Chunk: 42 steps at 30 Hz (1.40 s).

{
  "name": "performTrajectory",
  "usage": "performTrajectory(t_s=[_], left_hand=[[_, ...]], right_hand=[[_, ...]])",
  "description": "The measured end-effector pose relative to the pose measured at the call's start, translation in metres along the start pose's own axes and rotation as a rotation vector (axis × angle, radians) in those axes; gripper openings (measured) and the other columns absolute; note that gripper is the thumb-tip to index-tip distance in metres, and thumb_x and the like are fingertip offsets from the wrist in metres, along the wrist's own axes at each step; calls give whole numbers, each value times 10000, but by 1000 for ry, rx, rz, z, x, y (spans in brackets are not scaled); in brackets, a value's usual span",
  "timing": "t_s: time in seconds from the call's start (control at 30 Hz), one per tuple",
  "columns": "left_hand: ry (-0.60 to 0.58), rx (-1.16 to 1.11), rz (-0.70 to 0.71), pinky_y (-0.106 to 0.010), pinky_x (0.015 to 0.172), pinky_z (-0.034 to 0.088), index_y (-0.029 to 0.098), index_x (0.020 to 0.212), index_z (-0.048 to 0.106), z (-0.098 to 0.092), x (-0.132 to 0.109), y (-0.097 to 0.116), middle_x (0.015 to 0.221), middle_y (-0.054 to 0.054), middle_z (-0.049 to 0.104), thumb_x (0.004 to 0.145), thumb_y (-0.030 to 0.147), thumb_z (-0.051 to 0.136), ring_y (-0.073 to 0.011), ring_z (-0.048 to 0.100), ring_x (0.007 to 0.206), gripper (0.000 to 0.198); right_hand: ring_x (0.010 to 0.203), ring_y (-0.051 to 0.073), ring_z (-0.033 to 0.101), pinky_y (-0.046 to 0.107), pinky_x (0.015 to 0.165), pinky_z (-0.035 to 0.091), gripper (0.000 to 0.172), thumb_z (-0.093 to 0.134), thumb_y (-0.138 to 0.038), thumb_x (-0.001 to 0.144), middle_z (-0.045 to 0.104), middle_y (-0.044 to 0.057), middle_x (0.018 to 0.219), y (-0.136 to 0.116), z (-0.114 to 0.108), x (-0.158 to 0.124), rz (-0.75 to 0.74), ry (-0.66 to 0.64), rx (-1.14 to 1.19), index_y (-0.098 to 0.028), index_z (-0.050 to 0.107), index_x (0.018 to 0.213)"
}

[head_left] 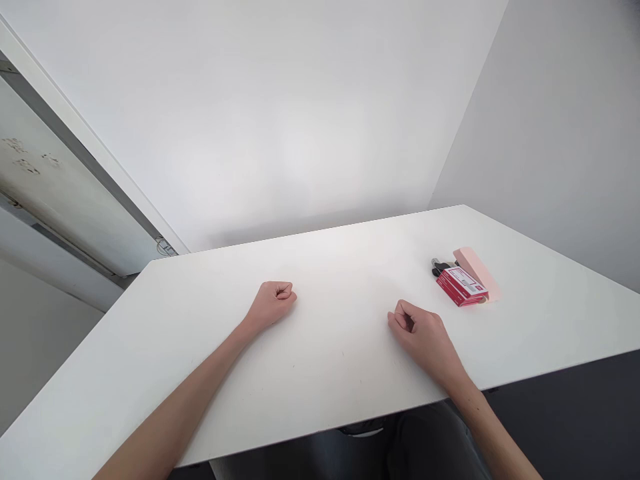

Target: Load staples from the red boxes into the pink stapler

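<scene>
My left hand [273, 301] rests on the white table [320, 373] left of the middle, closed in a fist with nothing visible in it. Curled loosely into a fist, my right hand [420, 333] lies nearer the front edge, and it too shows nothing held. Just beyond it, to the right, is a small red and white cardboard box [463, 287]. A pale pink sheet or card [477, 272] sits behind and partly under the box. At the box's far left corner, a small black object with a metallic end [439, 267] is partly hidden, perhaps keys.
A white wall [300, 120] rises behind the table, and a grey wall [560, 133] stands on the right. To the left is a framed panel [65, 173] with worn marks. My legs [430, 440] are under the table's front edge.
</scene>
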<state>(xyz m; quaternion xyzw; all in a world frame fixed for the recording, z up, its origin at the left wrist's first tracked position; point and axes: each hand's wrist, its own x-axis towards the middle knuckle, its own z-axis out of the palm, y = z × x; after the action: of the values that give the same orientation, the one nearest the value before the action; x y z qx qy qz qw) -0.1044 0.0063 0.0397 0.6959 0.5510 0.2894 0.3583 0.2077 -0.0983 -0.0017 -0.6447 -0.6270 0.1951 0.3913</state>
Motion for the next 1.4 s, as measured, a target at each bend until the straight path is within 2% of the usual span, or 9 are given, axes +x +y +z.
performTrajectory(t_s=[0.37,1.4], left_hand=[[-21,15,9,-304,561,89,223,675,172,-1,2,-7,670,40,159,679,226,512,-105,121,612,340],[-10,34,2,-306,562,99,222,663,177,-3,0,-1,665,41,162,682,223,516,-101,132,603,340]], right_hand=[[585,126,246,270,548,245,323,509,-290,891,298,-67,609,0,1,0,3,-6,-2,-242,245,713],[570,127,257,261,526,248,325,502,-312,900,305,-63,598,-2,0,0,-8,-5,13,-245,249,707]])
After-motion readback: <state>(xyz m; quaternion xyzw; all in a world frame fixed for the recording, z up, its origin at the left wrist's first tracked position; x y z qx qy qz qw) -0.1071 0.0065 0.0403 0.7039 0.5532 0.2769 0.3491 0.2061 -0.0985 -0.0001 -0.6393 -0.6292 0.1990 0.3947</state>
